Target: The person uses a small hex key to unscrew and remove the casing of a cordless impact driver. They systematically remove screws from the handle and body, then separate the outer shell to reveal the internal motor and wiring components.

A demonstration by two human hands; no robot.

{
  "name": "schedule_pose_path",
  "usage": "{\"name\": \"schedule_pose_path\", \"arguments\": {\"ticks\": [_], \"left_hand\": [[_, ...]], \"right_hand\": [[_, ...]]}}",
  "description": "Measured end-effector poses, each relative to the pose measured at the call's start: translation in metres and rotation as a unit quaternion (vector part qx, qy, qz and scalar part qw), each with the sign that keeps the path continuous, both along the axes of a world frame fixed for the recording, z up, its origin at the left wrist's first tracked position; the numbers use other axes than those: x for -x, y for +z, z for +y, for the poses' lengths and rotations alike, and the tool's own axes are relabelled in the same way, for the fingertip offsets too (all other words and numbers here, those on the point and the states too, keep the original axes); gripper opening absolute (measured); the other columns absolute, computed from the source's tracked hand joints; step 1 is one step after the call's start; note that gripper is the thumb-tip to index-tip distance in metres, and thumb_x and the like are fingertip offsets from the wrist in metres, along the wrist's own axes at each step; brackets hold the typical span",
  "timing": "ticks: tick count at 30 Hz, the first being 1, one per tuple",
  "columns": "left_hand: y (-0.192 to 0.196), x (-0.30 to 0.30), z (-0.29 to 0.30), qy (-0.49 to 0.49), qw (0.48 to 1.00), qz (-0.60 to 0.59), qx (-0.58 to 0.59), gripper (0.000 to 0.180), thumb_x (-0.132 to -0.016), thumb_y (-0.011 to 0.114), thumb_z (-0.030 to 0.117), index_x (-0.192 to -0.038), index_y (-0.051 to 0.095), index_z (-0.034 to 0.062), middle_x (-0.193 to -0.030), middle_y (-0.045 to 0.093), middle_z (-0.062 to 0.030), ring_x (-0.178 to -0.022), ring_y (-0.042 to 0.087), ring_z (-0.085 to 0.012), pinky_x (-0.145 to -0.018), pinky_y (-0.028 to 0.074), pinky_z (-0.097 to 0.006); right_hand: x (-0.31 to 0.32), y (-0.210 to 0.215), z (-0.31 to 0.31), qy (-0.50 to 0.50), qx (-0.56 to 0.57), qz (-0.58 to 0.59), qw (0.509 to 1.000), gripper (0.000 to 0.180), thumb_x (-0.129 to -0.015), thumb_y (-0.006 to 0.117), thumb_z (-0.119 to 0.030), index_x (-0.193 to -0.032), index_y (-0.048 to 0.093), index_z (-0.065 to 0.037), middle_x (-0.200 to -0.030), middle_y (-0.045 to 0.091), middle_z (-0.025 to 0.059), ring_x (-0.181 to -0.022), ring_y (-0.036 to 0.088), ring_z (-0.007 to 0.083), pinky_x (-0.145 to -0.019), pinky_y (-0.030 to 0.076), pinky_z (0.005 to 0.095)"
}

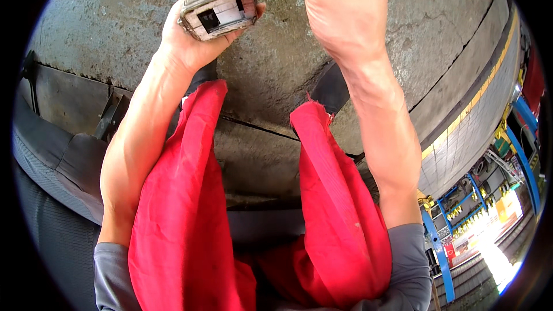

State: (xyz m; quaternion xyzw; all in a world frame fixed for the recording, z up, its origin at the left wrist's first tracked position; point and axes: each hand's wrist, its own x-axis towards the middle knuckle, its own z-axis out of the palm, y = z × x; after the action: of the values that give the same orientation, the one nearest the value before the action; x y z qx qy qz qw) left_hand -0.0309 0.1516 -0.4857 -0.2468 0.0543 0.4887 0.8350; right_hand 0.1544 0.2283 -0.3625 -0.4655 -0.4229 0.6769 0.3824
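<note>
At the top of the frame your left hand grips a worn grey battery-base power tool, while your right hand pinches closed just beside it.

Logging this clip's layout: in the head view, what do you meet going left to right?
Grey car seat → left hand holding a worn power-tool battery pack → right hand → yellow-edged tiled strip → blue metal racks.

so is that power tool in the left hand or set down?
In hand: the left hand grips the power tool, its worn base facing the camera, above the concrete floor.
</note>
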Motion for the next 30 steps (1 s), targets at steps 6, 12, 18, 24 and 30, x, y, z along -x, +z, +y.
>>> {"name": "schedule_pose_path", "arguments": {"ticks": [6,12,18,24,30], "left_hand": [[0.002,0.0,0.001,0.011,0.999,0.014,0.03,0.051,-0.108,0.044,0.041,-0.139,0.057,0.0021,-0.136,0.061,-0.0228,-0.118,0.06,-0.0405,-0.115,0.042,-0.062],[0.005,-0.001,0.002,-0.036,0.997,0.058,0.026,0.056,-0.106,0.048,0.052,-0.133,0.063,0.0057,-0.128,0.068,-0.016,-0.116,0.064,-0.0371,-0.11,0.048,-0.057],[0.007,-0.008,-0.013,-0.096,0.973,0.184,0.104,0.056,-0.108,0.042,0.056,-0.132,0.064,0.0097,-0.105,0.071,-0.0081,-0.097,0.066,-0.0268,-0.099,0.051,-0.05],[0.002,-0.007,-0.015,-0.1,0.97,0.202,0.088,0.064,-0.108,0.034,0.061,-0.132,0.062,0.0083,-0.093,0.066,-0.0053,-0.093,0.065,-0.0261,-0.093,0.052,-0.047],[0.0,-0.008,-0.015,-0.078,0.975,0.169,0.118,0.06,-0.104,0.054,0.057,-0.123,0.066,0.002,-0.104,0.073,-0.0079,-0.08,0.069,-0.0208,-0.084,0.059,-0.042]], "right_hand": [[0.002,-0.001,0.007,-0.026,-0.019,0.028,0.999,0.016,-0.101,0.067,-0.009,-0.112,0.069,0.003,-0.089,0.07,0.0042,-0.079,0.068,0.0104,-0.072,0.057,0.0253],[-0.002,0.0,0.007,0.001,-0.003,-0.02,1.0,0.018,-0.102,0.067,-0.01,-0.116,0.07,0.001,-0.091,0.071,0.003,-0.08,0.068,0.0099,-0.074,0.057,0.0248],[-0.011,-0.011,-0.011,0.052,-0.031,-0.044,0.997,0.022,-0.102,0.069,-0.012,-0.118,0.072,0.002,-0.101,0.074,0.0069,-0.085,0.069,0.012,-0.074,0.059,0.0272],[-0.019,-0.022,-0.034,0.052,0.04,-0.081,0.995,0.019,-0.101,0.069,-0.008,-0.116,0.071,0.002,-0.102,0.075,0.008,-0.087,0.071,0.0134,-0.076,0.06,0.0286],[-0.02,-0.026,-0.04,0.035,0.032,-0.058,0.997,0.017,-0.1,0.069,-0.007,-0.114,0.071,0.002,-0.098,0.075,0.0062,-0.086,0.07,0.0117,-0.076,0.06,0.0273]]}}
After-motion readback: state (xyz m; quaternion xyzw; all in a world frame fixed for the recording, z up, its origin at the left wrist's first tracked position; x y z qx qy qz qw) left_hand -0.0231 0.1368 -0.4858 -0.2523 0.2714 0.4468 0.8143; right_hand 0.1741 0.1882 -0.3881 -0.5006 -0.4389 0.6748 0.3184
